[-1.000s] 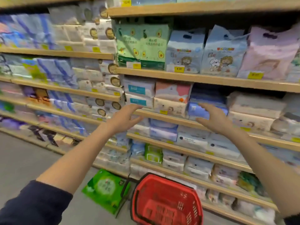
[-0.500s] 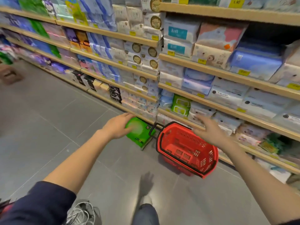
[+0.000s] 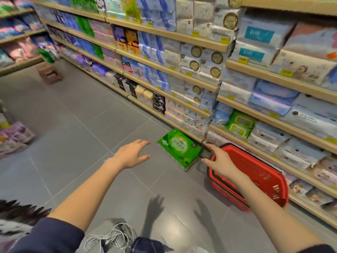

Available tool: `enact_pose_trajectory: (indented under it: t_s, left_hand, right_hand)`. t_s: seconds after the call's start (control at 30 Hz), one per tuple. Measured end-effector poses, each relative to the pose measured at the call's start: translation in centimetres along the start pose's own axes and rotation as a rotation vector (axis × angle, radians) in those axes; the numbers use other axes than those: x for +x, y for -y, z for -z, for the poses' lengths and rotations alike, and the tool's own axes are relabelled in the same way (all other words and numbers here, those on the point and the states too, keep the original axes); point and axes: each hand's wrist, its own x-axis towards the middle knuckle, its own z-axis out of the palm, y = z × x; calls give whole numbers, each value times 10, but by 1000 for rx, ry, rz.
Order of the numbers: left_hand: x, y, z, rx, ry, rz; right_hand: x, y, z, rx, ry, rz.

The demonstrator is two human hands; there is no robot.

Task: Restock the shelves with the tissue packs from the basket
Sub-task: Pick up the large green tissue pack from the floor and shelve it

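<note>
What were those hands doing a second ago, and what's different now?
Both hands came down from the shelves. Now the left hand and right hand reach, open and empty, toward the green tissue pack on the floor. That pack and the red basket beside it stayed put.

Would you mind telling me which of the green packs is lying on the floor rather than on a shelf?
The large green pack beside the red basket; the lighter green packs are shelved.
</note>
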Motion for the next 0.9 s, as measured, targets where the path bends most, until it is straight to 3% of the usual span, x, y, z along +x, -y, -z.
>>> enact_pose_trajectory:
  t_s: [0.4, 0.9]
  left_hand:
    - [89, 103, 24, -47, 59, 1]
    - [298, 155, 32, 3, 266, -85]
  right_hand:
    - [91, 21, -69, 105, -12, -169]
    - [245, -11, -61, -11, 30, -336]
